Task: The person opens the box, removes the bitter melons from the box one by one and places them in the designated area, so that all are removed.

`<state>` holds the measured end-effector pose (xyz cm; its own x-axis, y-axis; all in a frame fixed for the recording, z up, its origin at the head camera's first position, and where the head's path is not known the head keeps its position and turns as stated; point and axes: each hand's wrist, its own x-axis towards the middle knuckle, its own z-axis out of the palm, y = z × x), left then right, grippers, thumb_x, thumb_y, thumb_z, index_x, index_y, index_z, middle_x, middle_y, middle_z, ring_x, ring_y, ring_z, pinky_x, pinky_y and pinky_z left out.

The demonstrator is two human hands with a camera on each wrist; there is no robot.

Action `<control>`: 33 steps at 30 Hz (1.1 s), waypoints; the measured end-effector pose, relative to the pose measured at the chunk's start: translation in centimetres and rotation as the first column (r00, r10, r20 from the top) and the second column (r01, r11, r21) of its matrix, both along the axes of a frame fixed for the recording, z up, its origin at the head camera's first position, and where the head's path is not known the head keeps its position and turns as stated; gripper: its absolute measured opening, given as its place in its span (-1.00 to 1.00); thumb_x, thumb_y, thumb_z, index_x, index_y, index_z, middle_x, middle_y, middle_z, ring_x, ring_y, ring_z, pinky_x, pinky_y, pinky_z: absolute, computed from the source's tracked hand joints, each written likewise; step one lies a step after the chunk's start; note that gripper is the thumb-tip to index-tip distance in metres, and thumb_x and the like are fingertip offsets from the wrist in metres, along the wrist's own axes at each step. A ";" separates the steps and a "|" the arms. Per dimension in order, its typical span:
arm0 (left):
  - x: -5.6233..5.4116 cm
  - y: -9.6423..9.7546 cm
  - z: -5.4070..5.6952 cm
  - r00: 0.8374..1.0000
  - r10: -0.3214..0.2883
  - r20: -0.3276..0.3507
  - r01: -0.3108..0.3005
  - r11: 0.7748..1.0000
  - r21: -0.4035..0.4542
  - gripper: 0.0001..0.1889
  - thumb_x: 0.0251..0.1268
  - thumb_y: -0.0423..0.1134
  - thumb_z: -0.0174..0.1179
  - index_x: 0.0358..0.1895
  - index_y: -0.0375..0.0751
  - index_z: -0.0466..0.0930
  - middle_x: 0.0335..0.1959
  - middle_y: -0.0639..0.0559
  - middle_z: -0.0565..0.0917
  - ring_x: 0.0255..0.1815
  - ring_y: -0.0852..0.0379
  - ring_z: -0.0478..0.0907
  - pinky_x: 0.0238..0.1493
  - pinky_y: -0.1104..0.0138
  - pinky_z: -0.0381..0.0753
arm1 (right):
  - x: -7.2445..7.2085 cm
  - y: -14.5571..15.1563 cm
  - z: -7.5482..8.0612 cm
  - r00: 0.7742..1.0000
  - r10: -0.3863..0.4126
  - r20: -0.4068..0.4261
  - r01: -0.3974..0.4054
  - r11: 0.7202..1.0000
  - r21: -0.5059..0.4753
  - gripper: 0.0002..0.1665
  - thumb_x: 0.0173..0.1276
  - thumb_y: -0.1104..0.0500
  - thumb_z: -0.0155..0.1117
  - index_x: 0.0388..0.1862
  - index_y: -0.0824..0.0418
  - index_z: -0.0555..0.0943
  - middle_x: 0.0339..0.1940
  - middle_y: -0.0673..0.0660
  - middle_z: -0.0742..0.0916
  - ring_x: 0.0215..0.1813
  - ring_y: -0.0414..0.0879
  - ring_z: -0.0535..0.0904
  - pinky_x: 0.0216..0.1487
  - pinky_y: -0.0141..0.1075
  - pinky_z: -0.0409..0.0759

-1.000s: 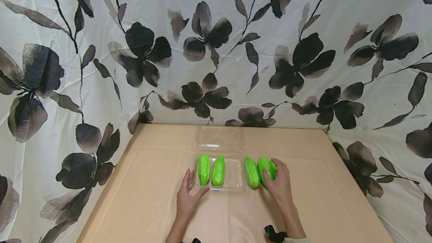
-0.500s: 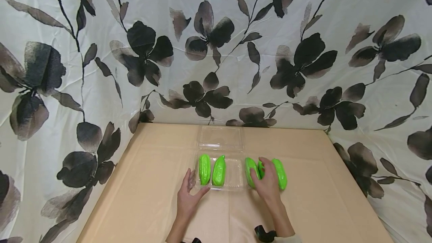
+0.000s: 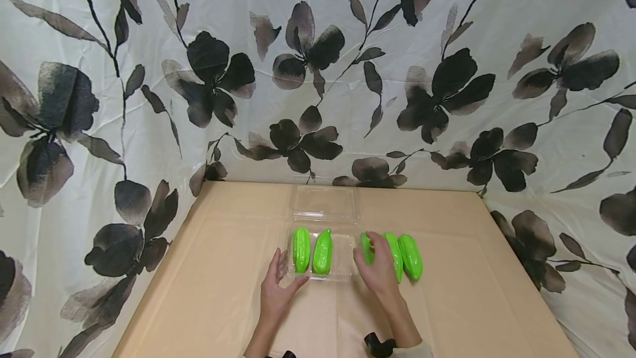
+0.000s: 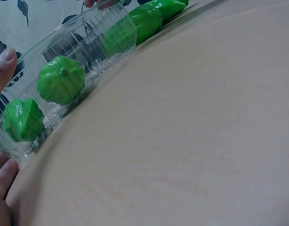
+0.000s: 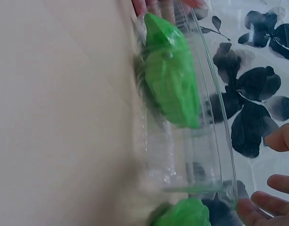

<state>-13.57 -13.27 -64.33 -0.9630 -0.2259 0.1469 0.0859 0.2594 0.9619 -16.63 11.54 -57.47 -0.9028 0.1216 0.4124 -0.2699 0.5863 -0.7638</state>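
Note:
A clear plastic clamshell box (image 3: pixel 346 253) stands on the table with its lid folded back. Two green ribbed cucumber-like vegetables (image 3: pixel 301 249) lie upright side by side in its left and middle part; its right part is bare. My left hand (image 3: pixel 275 294) rests at the box's front left corner, fingers along the left side, thumb at the front edge. Right of the box, my right hand (image 3: pixel 379 269) reaches over the nearest of three more green vegetables (image 3: pixel 366 248), partly hiding it. In the right wrist view its fingers (image 5: pixel 271 203) are spread, apart from the vegetable.
Two further green vegetables (image 3: pixel 410 257) lie side by side to the right of my right hand. The lid (image 3: pixel 325 203) lies flat behind the box. A floral cloth (image 3: pixel 377 70) hangs behind and beside the tan table (image 3: pixel 238 225).
My right hand has moved left, from the rightmost green vegetables to the one nearest the box. The rightmost vegetable now lies slightly farther right. My left hand has stayed at the box.

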 end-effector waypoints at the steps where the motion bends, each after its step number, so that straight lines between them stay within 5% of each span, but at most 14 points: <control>1: 0.0 0.0 0.0 1.000 0.000 0.000 0.000 1.000 0.001 0.06 -0.01 -0.05 0.58 0.57 -0.06 0.15 0.45 -0.02 0.47 0.41 -0.10 0.48 0.45 0.06 0.48 | 0.0 -0.2 -0.1 1.000 0.002 -0.008 -0.002 1.000 0.001 -0.43 0.21 0.26 0.41 0.20 0.38 0.52 0.14 0.31 0.63 0.05 0.17 0.58 0.06 0.04 0.74; 33: 0.0 0.0 0.1 1.000 0.001 -0.015 -0.001 1.000 0.031 0.07 -0.05 -0.06 0.59 0.57 -0.06 0.16 0.45 -0.01 0.47 0.46 -0.04 0.43 0.46 0.07 0.45 | 0.0 -3.6 -0.9 0.993 0.083 0.085 -0.088 0.995 0.056 -0.38 0.23 0.19 0.39 0.25 0.35 0.49 0.17 0.33 0.61 0.05 0.22 0.64 0.05 0.00 0.74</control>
